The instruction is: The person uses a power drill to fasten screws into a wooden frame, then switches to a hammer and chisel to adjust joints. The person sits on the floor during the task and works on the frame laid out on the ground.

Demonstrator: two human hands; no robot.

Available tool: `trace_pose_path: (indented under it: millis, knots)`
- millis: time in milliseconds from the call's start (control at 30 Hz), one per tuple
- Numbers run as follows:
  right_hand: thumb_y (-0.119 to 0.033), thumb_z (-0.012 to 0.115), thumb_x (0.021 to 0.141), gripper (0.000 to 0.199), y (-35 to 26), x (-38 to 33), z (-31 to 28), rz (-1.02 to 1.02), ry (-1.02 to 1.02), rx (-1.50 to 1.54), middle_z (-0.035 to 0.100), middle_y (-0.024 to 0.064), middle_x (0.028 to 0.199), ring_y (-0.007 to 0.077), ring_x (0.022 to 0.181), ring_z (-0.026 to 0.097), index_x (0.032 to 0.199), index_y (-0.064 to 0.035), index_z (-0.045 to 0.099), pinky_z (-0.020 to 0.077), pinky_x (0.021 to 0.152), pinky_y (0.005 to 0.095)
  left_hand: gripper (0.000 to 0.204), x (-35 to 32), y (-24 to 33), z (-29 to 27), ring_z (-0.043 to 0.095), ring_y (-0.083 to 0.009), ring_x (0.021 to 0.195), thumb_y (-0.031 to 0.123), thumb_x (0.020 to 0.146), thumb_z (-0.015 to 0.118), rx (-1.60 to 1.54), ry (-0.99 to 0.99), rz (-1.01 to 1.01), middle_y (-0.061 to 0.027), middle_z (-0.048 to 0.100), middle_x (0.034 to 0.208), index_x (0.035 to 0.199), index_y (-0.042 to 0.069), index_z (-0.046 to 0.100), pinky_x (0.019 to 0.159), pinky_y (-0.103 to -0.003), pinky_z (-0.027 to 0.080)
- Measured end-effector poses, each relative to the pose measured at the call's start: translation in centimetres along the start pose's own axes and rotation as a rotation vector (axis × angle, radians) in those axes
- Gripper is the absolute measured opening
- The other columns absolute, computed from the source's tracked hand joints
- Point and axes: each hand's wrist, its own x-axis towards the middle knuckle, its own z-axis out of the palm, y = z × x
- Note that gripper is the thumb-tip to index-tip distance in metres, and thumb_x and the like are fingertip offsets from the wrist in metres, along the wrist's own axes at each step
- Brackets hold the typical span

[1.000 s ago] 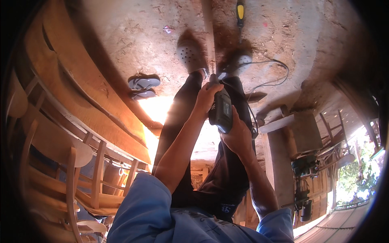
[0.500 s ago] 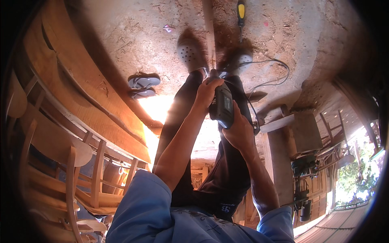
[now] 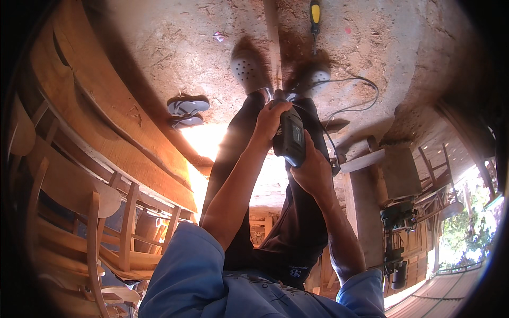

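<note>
Both of my hands are on a black corded power drill (image 3: 291, 139), held between my legs. My left hand (image 3: 269, 123) is closed around its front part, close to the nose. At the rear, my right hand (image 3: 315, 168) wraps the handle; its trigger finger is hidden. The drill's nose points down at a narrow wooden strip (image 3: 272, 45) running away between my feet. Whether a bit touches the wood, I cannot tell. The drill's dark cord (image 3: 375, 95) loops over the floor to the right.
A yellow-and-black screwdriver (image 3: 315, 18) lies on the dusty floor ahead, right of the strip. Grey flip-flops (image 3: 189, 106) rest left of my feet. Large wooden boards (image 3: 114, 114) and chair frames (image 3: 127, 228) fill the left side. A dark machine (image 3: 395, 244) stands at the right.
Hardly anything differs. The drill and both hands have shifted very slightly left, with the grip the same.
</note>
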Motion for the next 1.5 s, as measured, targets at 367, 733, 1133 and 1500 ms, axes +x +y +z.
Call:
trace_pose_path:
  millis: [367, 733, 1133, 1500]
  knots:
    - [-0.008, 0.07, 0.076, 0.086, -0.1, 0.1, 0.0, 0.005, 0.006, 0.035, 0.073, 0.0269, 0.099, 0.0469, 0.09, 0.071, 0.155, 0.0007, 0.037, 0.0566, 0.078, 0.056, 0.032, 0.4, 0.0, 0.1, 0.068, -0.0175, 0.071, 0.022, 0.088, 0.077, 0.057, 0.011, 0.041, -0.0083, 0.068, 0.087, 0.108, 0.001, 0.065, 0.065, -0.032, 0.057]
    - [-0.008, 0.069, 0.076, 0.086, 0.0, 0.3, 0.0, 0.052, -0.016, 0.041, 0.073, 0.0269, 0.093, 0.0476, 0.085, 0.071, 0.155, -0.0015, 0.036, 0.0568, 0.076, 0.0551, 0.032, 1.2, 0.2, 0.4, 0.069, -0.0188, 0.072, 0.021, 0.087, 0.077, 0.136, 0.068, 0.013, -0.0099, 0.069, 0.089, 0.108, -0.002, 0.067, 0.067, -0.033, 0.057]
    - [-0.013, 0.075, 0.081, 0.084, -1.1, 0.7, 0.1, 0.156, -0.052, 0.07, 0.074, 0.0262, 0.097, 0.0478, 0.094, 0.071, 0.156, -0.0125, 0.037, 0.0577, 0.082, 0.0541, 0.023, 1.4, 1.2, 0.3, 0.068, -0.0139, 0.073, 0.023, 0.093, 0.072, 0.213, 0.088, 0.005, -0.0048, 0.071, 0.089, 0.105, 0.004, 0.074, 0.069, -0.03, 0.054]
    - [-0.015, 0.076, 0.082, 0.08, -1.5, 1.4, 0.5, 0.151, -0.02, 0.071, 0.074, 0.0257, 0.096, 0.0482, 0.092, 0.071, 0.153, -0.0142, 0.041, 0.0581, 0.08, 0.0537, 0.021, 2.8, 1.4, 0.0, 0.069, -0.0153, 0.07, 0.021, 0.091, 0.073, 0.277, 0.14, -0.004, -0.006, 0.072, 0.087, 0.101, 0.003, 0.074, 0.068, -0.031, 0.055]
